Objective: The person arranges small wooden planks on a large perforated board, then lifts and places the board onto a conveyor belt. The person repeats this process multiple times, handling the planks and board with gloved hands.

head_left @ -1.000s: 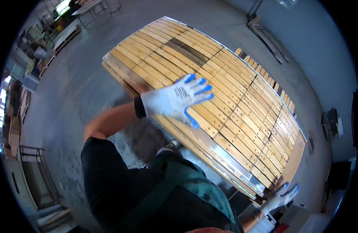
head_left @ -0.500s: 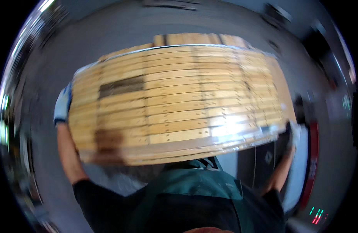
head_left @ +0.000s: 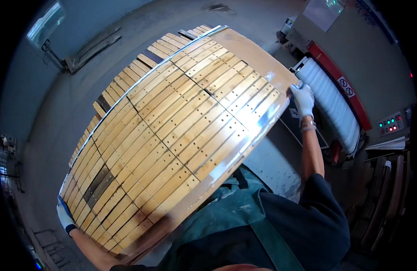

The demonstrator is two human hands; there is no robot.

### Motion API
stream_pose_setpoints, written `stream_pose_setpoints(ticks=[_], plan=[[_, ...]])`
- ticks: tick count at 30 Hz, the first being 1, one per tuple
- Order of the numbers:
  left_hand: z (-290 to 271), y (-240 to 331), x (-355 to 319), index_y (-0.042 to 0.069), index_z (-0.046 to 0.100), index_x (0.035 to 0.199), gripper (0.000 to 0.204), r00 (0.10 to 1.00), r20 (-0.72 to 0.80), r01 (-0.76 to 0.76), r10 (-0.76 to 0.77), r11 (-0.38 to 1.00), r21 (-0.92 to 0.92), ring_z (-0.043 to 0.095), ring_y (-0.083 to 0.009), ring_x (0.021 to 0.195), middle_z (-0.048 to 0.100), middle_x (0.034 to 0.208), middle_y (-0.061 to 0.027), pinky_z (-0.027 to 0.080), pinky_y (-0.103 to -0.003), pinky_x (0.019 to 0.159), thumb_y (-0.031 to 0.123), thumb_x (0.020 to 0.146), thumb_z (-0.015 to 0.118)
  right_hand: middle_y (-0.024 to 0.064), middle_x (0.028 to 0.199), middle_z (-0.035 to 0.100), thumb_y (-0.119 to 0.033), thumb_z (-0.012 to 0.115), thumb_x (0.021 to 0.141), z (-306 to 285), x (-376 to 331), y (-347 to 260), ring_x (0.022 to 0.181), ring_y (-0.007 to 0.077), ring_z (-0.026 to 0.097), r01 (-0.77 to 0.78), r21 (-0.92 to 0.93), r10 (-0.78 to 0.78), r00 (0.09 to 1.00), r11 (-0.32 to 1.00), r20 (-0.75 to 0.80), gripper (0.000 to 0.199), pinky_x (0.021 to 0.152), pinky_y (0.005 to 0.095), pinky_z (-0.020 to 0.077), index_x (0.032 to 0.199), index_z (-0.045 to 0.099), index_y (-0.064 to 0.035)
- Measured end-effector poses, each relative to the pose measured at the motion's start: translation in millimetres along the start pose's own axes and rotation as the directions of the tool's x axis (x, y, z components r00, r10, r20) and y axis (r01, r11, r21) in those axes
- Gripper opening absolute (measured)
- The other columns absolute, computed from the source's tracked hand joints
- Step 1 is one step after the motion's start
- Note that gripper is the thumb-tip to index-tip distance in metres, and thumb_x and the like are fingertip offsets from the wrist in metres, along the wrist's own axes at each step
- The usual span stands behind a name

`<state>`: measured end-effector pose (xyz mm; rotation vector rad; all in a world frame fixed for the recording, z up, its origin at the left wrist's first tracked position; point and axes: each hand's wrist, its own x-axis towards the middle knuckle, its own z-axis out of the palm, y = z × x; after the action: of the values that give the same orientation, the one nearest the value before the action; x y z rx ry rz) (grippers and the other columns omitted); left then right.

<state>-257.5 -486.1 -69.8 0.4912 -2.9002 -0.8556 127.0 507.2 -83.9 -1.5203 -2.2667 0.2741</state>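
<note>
A wide brown board (head_left: 249,49) with a pale metal edging on its far side spans the space before me. Rows of flat light wooden slats (head_left: 172,140) with small drilled holes cover it, among them two dark slats (head_left: 98,186) toward the left. My left hand (head_left: 65,216), in a white and blue glove, is closed round the board's left end; its fingers are partly hidden. My right hand (head_left: 303,101), also gloved, grips the near right corner. The board slants, its left end nearer me than its right. Beyond the edging more slats (head_left: 127,77) show, their support hidden.
To the right stands a machine with white rollers (head_left: 328,101), a red bar (head_left: 342,81) and a button panel (head_left: 390,124). Several stacked boards (head_left: 384,198) stand below that panel. A pallet truck (head_left: 93,52) rests on the floor at the far left.
The board has swung from nearly level across my view to a steep slant, left end nearer and right end farther. Both hands keep hold, and the roller machine shows more fully at right.
</note>
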Motion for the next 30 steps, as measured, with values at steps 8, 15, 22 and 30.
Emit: stream_pose_setpoints(ticks=[8,15,22,30], plan=[[12.4,7.2,21.0,-0.010,0.064,0.130,0.070,0.999,0.005,0.051,-0.051,0.988,-0.145,0.065,-0.0308,0.107,0.071,0.124,-0.0223,0.049,-0.041,0.096,0.055,0.109,0.048,0.0102,0.135,0.068,-0.042,0.067,0.103,39.9,-84.9,-15.1,0.120,0.0260,0.066,-0.511,0.801,-0.028,0.848,-0.314,0.530,0.051,0.101,0.0428,0.0554,0.143,0.060,-0.0106],[13.8,31.2,-6.9,-0.013,0.064,0.121,0.078,0.987,-0.089,0.117,-0.133,0.980,-0.162,0.067,-0.0342,0.103,0.071,0.116,-0.0242,0.050,-0.044,0.092,0.062,0.105,0.049,0.0138,0.143,0.061,-0.041,0.059,0.107,49.0,-109.7,-35.5,0.127,0.0278,0.065,-0.397,0.874,-0.023,0.913,-0.278,0.407,0.059,0.105,0.0400,0.0570,0.154,0.047,-0.0070],[12.2,35.3,-21.7,-0.009,0.062,0.121,0.072,0.983,-0.143,0.086,-0.115,0.977,-0.194,0.064,-0.0263,0.100,0.069,0.110,-0.0177,0.051,-0.038,0.092,0.061,0.104,0.055,0.0140,0.144,0.061,-0.037,0.053,0.111,45.4,-116.6,-42.8,0.128,0.0267,0.063,-0.349,0.893,-0.050,0.936,-0.285,0.350,0.054,0.106,0.0389,0.0565,0.153,0.046,-0.0051],[22.0,-2.3,6.4,-0.012,0.062,0.129,0.063,0.997,-0.066,-0.054,0.032,0.929,-0.365,0.063,-0.0250,0.102,0.068,0.115,-0.0188,0.051,-0.036,0.092,0.047,0.109,0.056,0.0153,0.138,0.064,-0.035,0.056,0.110,48.0,-117.2,-50.9,0.123,0.0271,0.065,-0.342,0.851,-0.017,0.931,-0.398,0.366,0.051,0.108,0.0398,0.0527,0.147,0.052,-0.0009]])
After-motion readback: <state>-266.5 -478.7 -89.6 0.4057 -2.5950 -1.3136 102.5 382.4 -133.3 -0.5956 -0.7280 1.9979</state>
